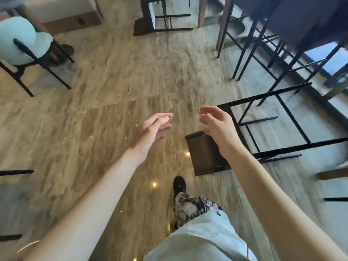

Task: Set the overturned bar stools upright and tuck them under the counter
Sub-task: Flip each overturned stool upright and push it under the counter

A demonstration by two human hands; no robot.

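Both your hands are empty, fingers loosely spread; the left hand hangs over bare floor, the right hand above the near stool, which lies on its side at right, seat toward you; grip seat and a leg, then tip it up; a far stool also lies overturned; upright stools crowd the counter at far right; a fluffy chair stands left.
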